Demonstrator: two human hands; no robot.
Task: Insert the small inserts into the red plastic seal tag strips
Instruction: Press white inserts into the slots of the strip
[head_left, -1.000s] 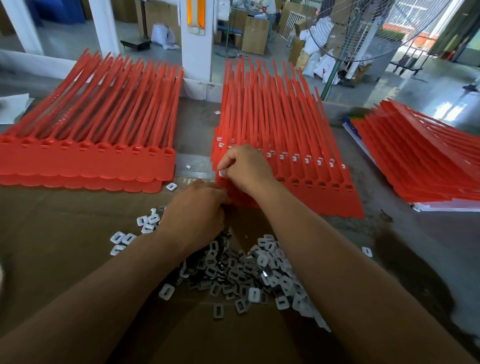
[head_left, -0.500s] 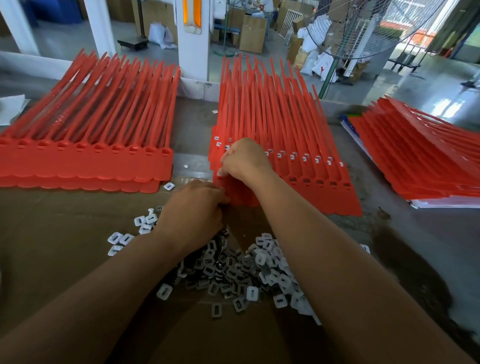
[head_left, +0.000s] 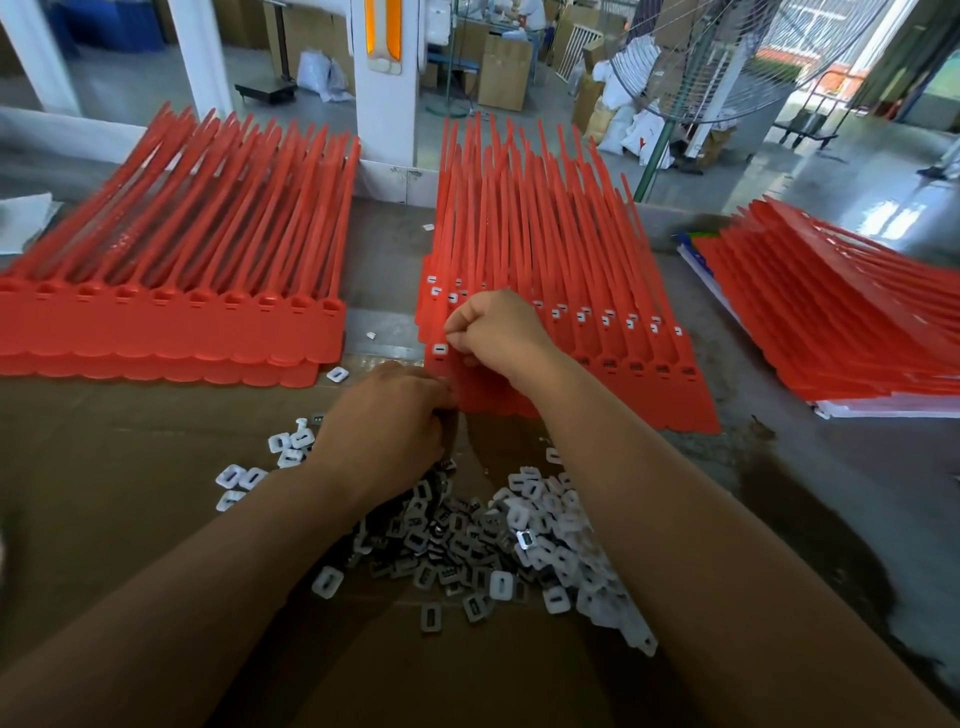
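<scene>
Pinching insert (head_left: 450, 328) at mid strip stack (head_left: 571, 291) near-L edge: R hand (head_left: 498, 332); L hand (head_left: 384, 421) grip unclear.

The red strips (head_left: 545, 270) in front of me were smooth plastic with a faint sheen. The small inserts (head_left: 501, 584) were pale, matt plastic, some darker grey. Beneath them I had plain brown cardboard (head_left: 130, 467), matt.

An insert comes into view on the middle stack

The right hand (head_left: 493, 332) has edged slightly right along the middle stack of red strips (head_left: 545, 249). A seated white insert (head_left: 440, 349) now shows at the stack's near-left corner, just beside the fingertips (head_left: 451, 332).
</scene>
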